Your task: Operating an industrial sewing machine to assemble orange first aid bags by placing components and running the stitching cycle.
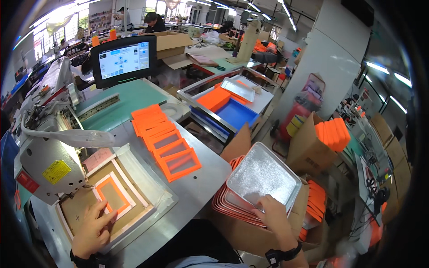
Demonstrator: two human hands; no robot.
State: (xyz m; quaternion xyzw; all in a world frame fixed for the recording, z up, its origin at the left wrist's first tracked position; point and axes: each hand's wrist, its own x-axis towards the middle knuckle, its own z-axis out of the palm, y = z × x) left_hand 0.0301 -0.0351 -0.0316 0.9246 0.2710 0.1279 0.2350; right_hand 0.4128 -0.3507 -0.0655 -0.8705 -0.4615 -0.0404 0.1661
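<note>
Filling nine o'clock, the sewing machine [51,154] stands over a grey worktable [203,174], its arm reaching inward, probably so that work can lie flat below the head. At five o'clock an open cardboard box [297,214] sits just beside the table, at a height that seems chosen for easy reach. At eight o'clock, beneath the machine's head, a brown board [80,205] lies flat within a pale raised rim, which likely gives it stiffness. Toward four o'clock a silver tray [266,172] slants over a stack of red-edged trays [221,201], which appears to bear at least part of its weight. Near the centre, toward nine o'clock, orange pieces [178,158] overlap in a row, fanned perhaps so that each edge can be picked out singly. On the board, an orange frame [119,194] lies inside a close white border, which presumably holds it square. At eight o'clock the left hand [93,223] is open, fingers loosely spread, the fingertips resting at the frame's near side, gripping nothing. At five o'clock the right hand [273,213] is half closed, its bent fingers touching the tray's near edge; whether they pinch the rim cannot be told.
</note>
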